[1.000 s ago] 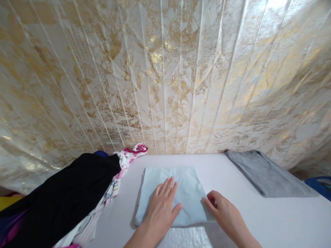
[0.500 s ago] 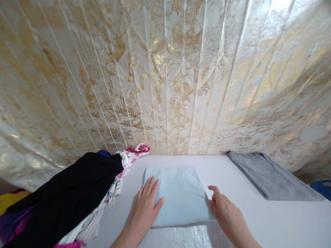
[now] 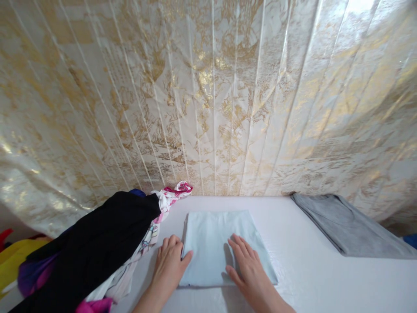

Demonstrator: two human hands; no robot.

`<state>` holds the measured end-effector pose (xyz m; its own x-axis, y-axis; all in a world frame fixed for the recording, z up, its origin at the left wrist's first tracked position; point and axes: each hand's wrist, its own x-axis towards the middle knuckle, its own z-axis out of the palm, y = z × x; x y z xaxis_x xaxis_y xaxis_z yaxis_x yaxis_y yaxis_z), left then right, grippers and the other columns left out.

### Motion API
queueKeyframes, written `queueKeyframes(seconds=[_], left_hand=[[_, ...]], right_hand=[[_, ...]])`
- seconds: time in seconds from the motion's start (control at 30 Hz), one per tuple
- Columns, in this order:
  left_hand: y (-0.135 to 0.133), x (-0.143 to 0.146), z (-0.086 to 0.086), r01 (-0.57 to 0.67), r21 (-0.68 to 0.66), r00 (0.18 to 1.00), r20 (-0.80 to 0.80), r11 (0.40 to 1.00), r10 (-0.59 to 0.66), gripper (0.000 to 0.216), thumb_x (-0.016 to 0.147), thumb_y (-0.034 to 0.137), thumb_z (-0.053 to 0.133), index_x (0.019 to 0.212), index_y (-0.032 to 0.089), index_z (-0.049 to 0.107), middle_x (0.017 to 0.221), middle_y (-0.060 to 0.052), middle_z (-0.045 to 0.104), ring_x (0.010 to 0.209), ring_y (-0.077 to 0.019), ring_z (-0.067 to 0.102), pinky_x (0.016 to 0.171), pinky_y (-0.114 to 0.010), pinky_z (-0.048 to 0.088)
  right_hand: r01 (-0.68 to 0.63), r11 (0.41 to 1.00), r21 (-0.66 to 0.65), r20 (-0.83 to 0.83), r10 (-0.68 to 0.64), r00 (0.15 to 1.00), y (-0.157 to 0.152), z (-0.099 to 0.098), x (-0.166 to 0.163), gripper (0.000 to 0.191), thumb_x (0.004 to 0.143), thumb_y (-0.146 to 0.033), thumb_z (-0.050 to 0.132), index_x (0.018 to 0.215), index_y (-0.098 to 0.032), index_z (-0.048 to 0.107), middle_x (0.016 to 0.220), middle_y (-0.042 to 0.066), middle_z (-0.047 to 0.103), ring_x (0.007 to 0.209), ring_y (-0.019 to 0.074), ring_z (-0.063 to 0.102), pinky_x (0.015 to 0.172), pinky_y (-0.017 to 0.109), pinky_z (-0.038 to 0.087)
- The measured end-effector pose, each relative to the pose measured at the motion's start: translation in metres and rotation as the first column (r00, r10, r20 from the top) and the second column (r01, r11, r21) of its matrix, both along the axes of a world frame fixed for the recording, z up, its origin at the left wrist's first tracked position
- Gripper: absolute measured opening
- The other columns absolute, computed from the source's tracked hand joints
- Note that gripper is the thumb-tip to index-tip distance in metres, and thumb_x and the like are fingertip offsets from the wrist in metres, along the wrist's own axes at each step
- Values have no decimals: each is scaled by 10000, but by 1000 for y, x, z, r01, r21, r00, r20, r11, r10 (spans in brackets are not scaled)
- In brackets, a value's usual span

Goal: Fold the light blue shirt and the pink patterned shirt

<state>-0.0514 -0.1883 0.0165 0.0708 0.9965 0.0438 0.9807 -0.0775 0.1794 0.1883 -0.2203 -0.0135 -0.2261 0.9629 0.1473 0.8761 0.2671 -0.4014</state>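
Observation:
A pale blue cloth point(image 3: 211, 248), folded into a flat near-rectangle, lies in front of me on the white surface. My left hand point(image 3: 169, 263) is at its left edge, the fingers curled down beside it and the thumb over the top, closed on that edge. The fingertips are partly hidden. Over the right half of the cloth is my right hand point(image 3: 246, 269), open, its fingers stretched forward and the thumb apart. A shadow shows beneath it, and it holds nothing.
On the left, a heap of clothes includes a black garment point(image 3: 94, 243), a yellow piece point(image 3: 21, 263) and a white-and-pink printed one point(image 3: 169, 198). A folded grey garment point(image 3: 355, 226) lies at the right. Behind the white surface point(image 3: 312, 278) hangs a gold-patterned sheet point(image 3: 215, 108).
My right hand has moved left from beside the cloth's right edge to over it. My left hand has slid from the cloth's top to its left edge, fingers curling. The view has shifted slightly.

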Motion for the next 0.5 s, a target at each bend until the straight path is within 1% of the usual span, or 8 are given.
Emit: queueKeyframes(seconds=[0.1, 0.13, 0.2, 0.27, 0.33, 0.4, 0.47, 0.5], left_hand=[[-9, 15, 0, 55, -42, 973, 224, 998, -44, 189, 878, 282, 499, 745, 200, 605, 924, -55, 615, 952, -245, 578, 831, -350, 456], [-14, 22, -2, 88, -32, 938, 340, 996, -72, 193, 883, 286, 478, 793, 204, 626, 926, -55, 625, 953, -239, 587, 838, -343, 470], [-25, 36, -9, 171, 22, 824, 544, 985, -155, 238, 880, 292, 457, 985, 208, 653, 1029, -69, 644, 1015, -228, 596, 871, -322, 492], [-36, 48, -13, 271, 106, 730, 625, 957, -276, 353, 853, 325, 497, 1166, 217, 621, 1203, -82, 615, 1133, -232, 568, 937, -314, 486], [-45, 55, -12, 385, 195, 682, 598, 902, -420, 417, 851, 381, 526, 1239, 245, 597, 1314, -70, 571, 1238, -247, 508, 1013, -334, 450], [-52, 55, -2, 461, 301, 637, 543, 835, -547, 389, 908, 425, 460, 1239, 282, 605, 1356, -40, 553, 1307, -249, 447, 1070, -371, 404], [-56, 49, 16, 427, 411, 606, 532, 805, -592, 409, 968, 414, 329, 1261, 293, 588, 1396, -23, 521, 1338, -242, 413, 1086, -403, 389], [-57, 45, 26, 364, 451, 611, 545, 815, -574, 434, 984, 399, 272, 1279, 289, 572, 1422, -20, 494, 1346, -239, 404, 1085, -414, 390]], right_hand=[[-22, 1000, -18, -209, 18, 978, 0, 19, -26, 463, 875, -296, 512, 1328, -201, 520, 1364, 125, 560, 1247, 274, 514, 1039, 425, 404], [-27, 998, -58, -288, 9, 957, 3, 26, -34, 449, 886, -329, 504, 1316, -201, 520, 1293, 119, 609, 1188, 261, 557, 1003, 396, 428], [-45, 981, -189, -420, -40, 907, 10, 39, -47, 421, 884, -392, 504, 1251, -190, 544, 1090, 85, 689, 1025, 232, 628, 881, 335, 473], [-84, 940, -331, -517, -106, 849, 20, 50, -50, 340, 835, -376, 540, 1102, -170, 589, 857, 27, 695, 823, 194, 642, 730, 282, 477], [-158, 909, -386, -652, -148, 744, 30, 60, -46, 227, 756, -293, 566, 938, -163, 605, 724, -17, 650, 694, 155, 600, 637, 244, 450], [-240, 897, -372, -802, -181, 570, 35, 75, -35, 207, 690, -254, 578, 871, -158, 611, 687, -27, 630, 638, 136, 571, 586, 225, 433], [-287, 899, -332, -894, -202, 401, 36, 95, -20, 272, 677, -284, 607, 914, -154, 633, 701, -14, 648, 622, 140, 584, 583, 230, 448], [-284, 903, -322, -912, -215, 349, 35, 106, -12, 321, 682, -316, 626, 959, -154, 642, 712, -2, 662, 618, 150, 601, 588, 242, 464]])
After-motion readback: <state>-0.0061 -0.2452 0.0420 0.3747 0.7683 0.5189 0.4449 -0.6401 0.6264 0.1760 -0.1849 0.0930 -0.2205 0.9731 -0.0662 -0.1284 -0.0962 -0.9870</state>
